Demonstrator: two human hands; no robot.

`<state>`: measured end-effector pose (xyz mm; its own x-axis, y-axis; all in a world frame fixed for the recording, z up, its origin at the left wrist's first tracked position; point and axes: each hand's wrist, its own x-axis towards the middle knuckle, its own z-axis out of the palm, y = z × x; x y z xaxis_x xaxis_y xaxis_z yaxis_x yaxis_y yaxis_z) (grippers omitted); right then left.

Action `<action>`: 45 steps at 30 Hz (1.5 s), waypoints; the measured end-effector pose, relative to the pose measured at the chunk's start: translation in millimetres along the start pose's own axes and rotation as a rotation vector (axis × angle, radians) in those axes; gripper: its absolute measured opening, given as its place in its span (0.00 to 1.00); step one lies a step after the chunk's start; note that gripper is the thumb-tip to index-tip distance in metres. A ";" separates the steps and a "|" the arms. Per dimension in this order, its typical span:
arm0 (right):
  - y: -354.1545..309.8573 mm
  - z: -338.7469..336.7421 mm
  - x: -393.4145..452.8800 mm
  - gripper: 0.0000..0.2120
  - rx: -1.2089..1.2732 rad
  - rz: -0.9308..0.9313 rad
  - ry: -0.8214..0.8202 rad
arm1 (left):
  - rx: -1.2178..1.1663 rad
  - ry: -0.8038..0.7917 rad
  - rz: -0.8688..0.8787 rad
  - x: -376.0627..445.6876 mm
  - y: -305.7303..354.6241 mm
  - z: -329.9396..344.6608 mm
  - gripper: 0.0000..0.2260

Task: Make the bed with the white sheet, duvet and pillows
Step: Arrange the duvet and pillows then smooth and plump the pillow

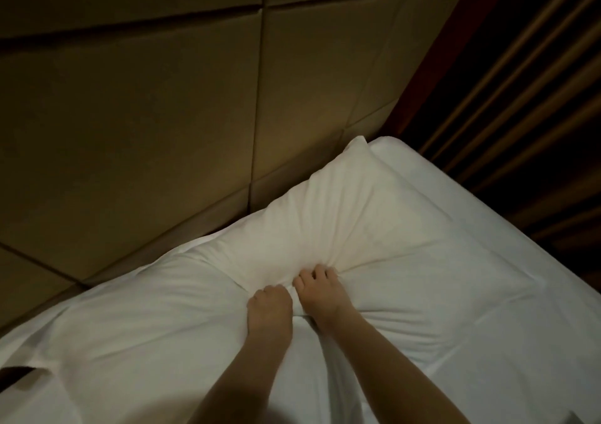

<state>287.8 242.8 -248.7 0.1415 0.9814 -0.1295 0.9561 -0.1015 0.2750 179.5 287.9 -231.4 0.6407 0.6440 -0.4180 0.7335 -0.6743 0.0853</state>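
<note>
A white pillow (338, 215) lies at the head of the bed against the padded headboard (156, 124). My left hand (269, 306) grips the pillow's near edge, fingers curled into the fabric. My right hand (320, 290) sits just beside it and grips the same bunched edge, with creases fanning out from both hands. To the left lies a second white pillow (140, 313), partly under my left forearm. The white sheet (487, 277) covers the mattress to the right. No duvet is clearly visible.
The bed's right edge runs diagonally beside a dark slatted wall or curtain (536, 98). A reddish-brown frame strip (432, 65) borders the headboard. A dark object (16, 375) shows at the lower left edge.
</note>
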 end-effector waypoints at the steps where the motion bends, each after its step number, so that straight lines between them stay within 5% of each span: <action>1: -0.3 0.5 -1.6 0.11 0.028 -0.002 -0.004 | -0.044 -0.021 -0.019 -1.4 -0.9 -1.9 0.14; 5: -6.2 -1.6 -6.0 0.11 0.109 0.016 0.003 | -0.131 0.095 0.060 -11.8 -5.3 -8.4 0.15; 9: -8.1 -38.4 -11.1 0.05 0.192 0.067 -0.242 | -0.109 -0.038 0.040 -23.1 -7.2 -15.8 0.13; 12: -12.4 -62.7 -27.6 0.15 0.165 0.069 -0.474 | -0.036 -0.036 0.086 -44.9 -8.9 -28.8 0.15; 16: -23.6 -112.6 -63.9 0.13 0.152 0.053 -0.494 | 0.050 0.004 0.171 -91.1 -8.5 -50.3 0.15; 26: -5.9 -288.3 -147.4 0.14 0.189 0.233 -0.211 | 0.262 0.139 0.229 -217.3 10.9 -208.3 0.14; 33: 1.2 -423.0 -241.0 0.13 0.129 0.293 0.056 | 0.338 0.434 0.243 -359.2 39.5 -311.0 0.12; 45: 39.1 -590.8 -549.7 0.15 -0.138 0.396 0.400 | 0.314 0.794 0.359 -655.8 195.7 -378.3 0.11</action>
<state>95.8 -204.6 396.0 0.3483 0.8607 0.3712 0.8038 -0.4780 0.3541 -11.2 -129.7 401.6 0.8703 0.3583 0.3379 0.4402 -0.8736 -0.2075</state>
